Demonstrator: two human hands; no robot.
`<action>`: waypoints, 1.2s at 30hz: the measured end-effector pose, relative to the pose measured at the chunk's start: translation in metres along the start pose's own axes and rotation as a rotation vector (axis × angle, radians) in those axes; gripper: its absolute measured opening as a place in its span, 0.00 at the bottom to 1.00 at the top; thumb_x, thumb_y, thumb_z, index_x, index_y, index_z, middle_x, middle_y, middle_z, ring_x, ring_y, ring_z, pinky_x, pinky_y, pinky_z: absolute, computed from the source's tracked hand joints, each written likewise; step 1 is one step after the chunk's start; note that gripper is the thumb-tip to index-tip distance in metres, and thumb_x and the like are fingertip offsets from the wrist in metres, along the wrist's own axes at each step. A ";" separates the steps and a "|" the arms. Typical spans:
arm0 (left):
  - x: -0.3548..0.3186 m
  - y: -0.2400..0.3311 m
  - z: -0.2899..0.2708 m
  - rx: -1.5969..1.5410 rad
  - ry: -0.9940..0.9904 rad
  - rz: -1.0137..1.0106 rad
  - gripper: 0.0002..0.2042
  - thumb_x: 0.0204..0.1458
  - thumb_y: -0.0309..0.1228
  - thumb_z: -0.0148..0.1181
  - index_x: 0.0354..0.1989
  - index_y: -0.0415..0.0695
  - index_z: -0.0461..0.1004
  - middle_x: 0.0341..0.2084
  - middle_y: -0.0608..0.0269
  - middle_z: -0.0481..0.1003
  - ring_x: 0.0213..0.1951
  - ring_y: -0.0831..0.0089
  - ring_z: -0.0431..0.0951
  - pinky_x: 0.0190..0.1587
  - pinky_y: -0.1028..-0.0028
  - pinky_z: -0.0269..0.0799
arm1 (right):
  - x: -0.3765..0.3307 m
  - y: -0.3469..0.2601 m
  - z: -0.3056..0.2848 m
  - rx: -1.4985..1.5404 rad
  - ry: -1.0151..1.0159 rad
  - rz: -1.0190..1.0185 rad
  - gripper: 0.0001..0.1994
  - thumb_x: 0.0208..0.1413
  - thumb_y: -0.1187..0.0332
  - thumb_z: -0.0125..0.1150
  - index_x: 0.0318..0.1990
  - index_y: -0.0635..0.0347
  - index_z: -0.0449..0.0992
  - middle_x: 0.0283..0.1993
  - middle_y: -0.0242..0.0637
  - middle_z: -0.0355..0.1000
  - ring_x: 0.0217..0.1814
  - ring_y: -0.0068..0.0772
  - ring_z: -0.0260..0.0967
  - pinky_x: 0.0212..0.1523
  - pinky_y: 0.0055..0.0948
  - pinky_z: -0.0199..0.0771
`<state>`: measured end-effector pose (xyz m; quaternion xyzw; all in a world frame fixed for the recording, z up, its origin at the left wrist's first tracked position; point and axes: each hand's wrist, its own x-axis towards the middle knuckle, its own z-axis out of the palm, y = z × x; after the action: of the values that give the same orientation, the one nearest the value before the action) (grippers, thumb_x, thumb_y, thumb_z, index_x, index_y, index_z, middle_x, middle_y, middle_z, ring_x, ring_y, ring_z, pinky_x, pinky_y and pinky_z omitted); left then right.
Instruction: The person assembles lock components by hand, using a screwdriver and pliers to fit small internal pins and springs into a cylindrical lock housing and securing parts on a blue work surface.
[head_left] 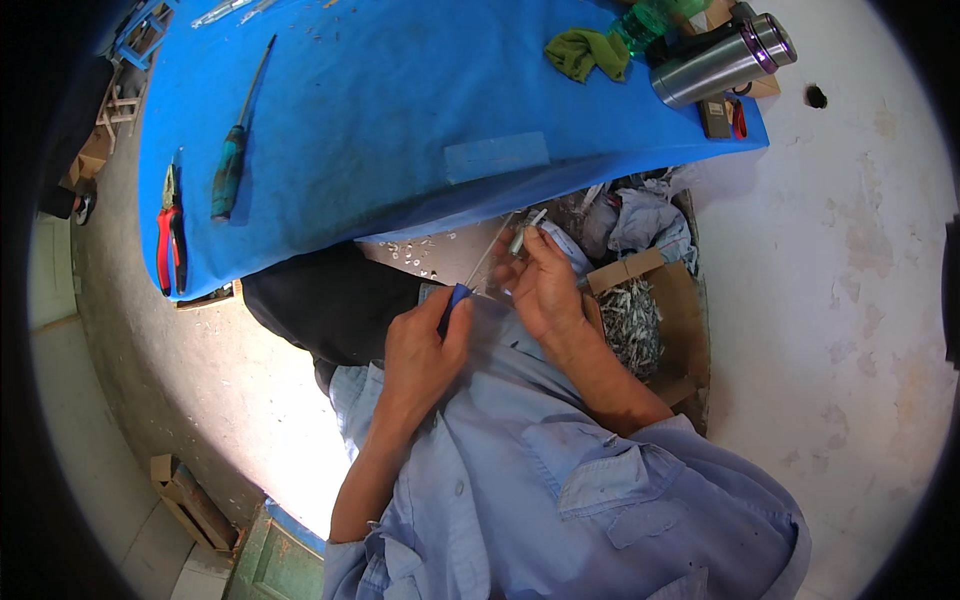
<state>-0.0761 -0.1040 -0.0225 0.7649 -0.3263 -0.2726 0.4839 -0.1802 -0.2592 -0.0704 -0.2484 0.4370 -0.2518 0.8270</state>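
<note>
A blue-covered tabletop (400, 130) is seen at the far side, with red-handled pliers (170, 235) and a teal screwdriver (230, 170) laid at its left and a steel flask (720, 60) at its far right. Near its edge, a blue-handled screwdriver (470, 285) is gripped in the closed left hand (425, 350), while a small metal part (520, 238) is pinched in the right hand (545, 285), just left of a cardboard box of metal scraps (640, 320).
</note>
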 end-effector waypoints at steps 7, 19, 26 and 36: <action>-0.004 -0.002 -0.002 0.022 -0.057 -0.008 0.11 0.62 0.31 0.62 0.42 0.33 0.81 0.18 0.52 0.75 0.15 0.68 0.72 0.23 0.69 0.65 | 0.000 -0.007 0.006 -0.060 -0.014 -0.036 0.09 0.73 0.61 0.55 0.50 0.54 0.73 0.50 0.37 0.77 0.50 0.32 0.77 0.39 0.27 0.79; -0.003 -0.005 -0.003 -0.010 -0.043 0.006 0.10 0.62 0.30 0.62 0.41 0.33 0.80 0.17 0.54 0.75 0.15 0.71 0.70 0.21 0.71 0.63 | 0.001 -0.002 0.009 -0.107 -0.060 -0.039 0.09 0.74 0.61 0.52 0.51 0.55 0.71 0.47 0.33 0.77 0.48 0.28 0.77 0.41 0.27 0.76; -0.003 -0.004 -0.004 0.060 -0.074 -0.020 0.08 0.61 0.30 0.62 0.39 0.36 0.79 0.23 0.45 0.77 0.22 0.50 0.79 0.26 0.60 0.72 | -0.002 -0.001 0.018 -0.032 -0.053 -0.006 0.10 0.74 0.60 0.53 0.51 0.55 0.71 0.48 0.35 0.77 0.49 0.33 0.77 0.46 0.32 0.78; -0.004 -0.009 0.000 0.060 -0.044 0.044 0.08 0.61 0.29 0.62 0.40 0.36 0.78 0.25 0.44 0.79 0.25 0.46 0.80 0.28 0.58 0.73 | -0.001 0.001 0.017 -0.012 -0.042 0.018 0.10 0.74 0.60 0.52 0.51 0.55 0.72 0.48 0.36 0.77 0.50 0.34 0.78 0.49 0.34 0.79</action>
<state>-0.0760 -0.0983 -0.0299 0.7655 -0.3615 -0.2687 0.4594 -0.1665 -0.2542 -0.0620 -0.2545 0.4233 -0.2367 0.8367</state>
